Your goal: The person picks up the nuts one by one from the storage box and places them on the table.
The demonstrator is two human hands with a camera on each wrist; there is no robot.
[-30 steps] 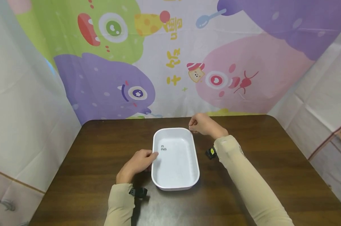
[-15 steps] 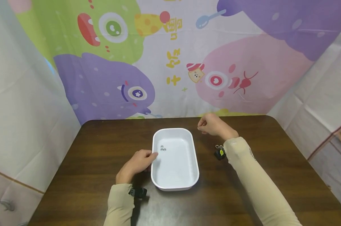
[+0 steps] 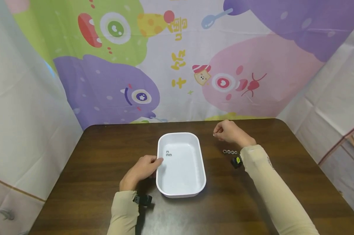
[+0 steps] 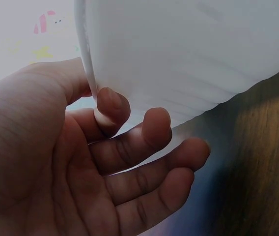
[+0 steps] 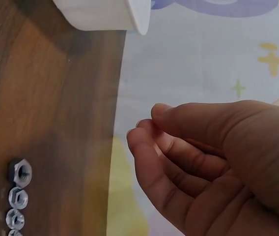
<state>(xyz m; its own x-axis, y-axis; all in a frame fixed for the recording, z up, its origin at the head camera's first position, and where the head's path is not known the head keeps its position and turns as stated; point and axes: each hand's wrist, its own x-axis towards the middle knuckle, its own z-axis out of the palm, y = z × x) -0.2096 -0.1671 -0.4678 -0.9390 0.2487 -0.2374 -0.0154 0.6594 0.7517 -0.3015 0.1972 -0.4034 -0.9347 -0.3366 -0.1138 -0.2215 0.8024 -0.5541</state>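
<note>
A white rectangular tray [image 3: 181, 191] stands on the table. My left hand [image 3: 143, 168] grips its left side, thumb over the rim and fingers against the outer wall, as the left wrist view shows. Inside the tray, near that thumb, lie three small metal nuts [image 3: 168, 154]. To the right of the tray, my right hand [image 3: 228, 131] hovers with fingers loosely bent. In the right wrist view nothing shows between its thumb and fingertips [image 5: 160, 109]. Several metal hex nuts [image 3: 230, 152] lie in a row on the table, nearer me than the right hand; the largest nut [image 5: 21, 172] ends the row.
The dark wooden table [image 3: 177, 218] reaches back to a hanging cloth [image 3: 177, 107] with cartoon monsters. Pale cloths [image 3: 21, 124] hang at both sides. A small black device [image 3: 143, 199] sits on the left wrist, another [image 3: 236, 162] on the right.
The right hand has moved to the right, away from the tray's far right corner. The row of nuts, hidden at first, has come into sight. The left hand stays on the tray.
</note>
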